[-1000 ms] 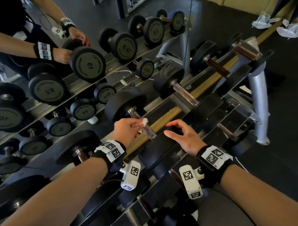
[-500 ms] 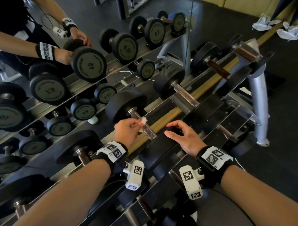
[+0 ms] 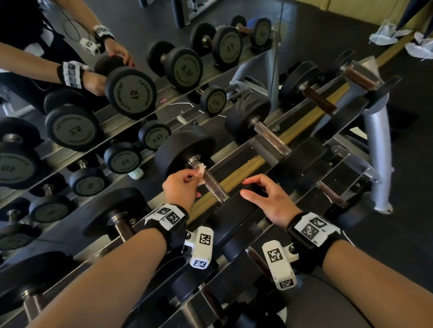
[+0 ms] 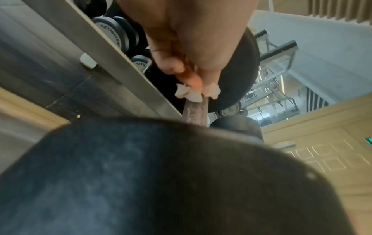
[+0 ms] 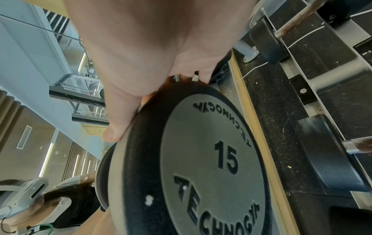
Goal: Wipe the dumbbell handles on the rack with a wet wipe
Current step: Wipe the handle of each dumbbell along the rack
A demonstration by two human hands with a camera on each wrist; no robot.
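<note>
While left hand (image 3: 182,187) pinches wipe (image 3: 201,169) at far end, handle (image 3: 213,185) bare nearward

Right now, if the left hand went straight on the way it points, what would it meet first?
Likely the dumbbell's far head, just beyond the wet wipe the left hand pinches on the handle; depth is unclear.

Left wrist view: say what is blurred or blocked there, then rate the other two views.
Left wrist view: a dark, out-of-focus dumbbell head fills the lower half; the left hand, wipe and handle above it are soft. Right wrist view: the plate marked 15 is sharp, the right hand above it blurred. Head view: sharp throughout, rather dim.
</note>
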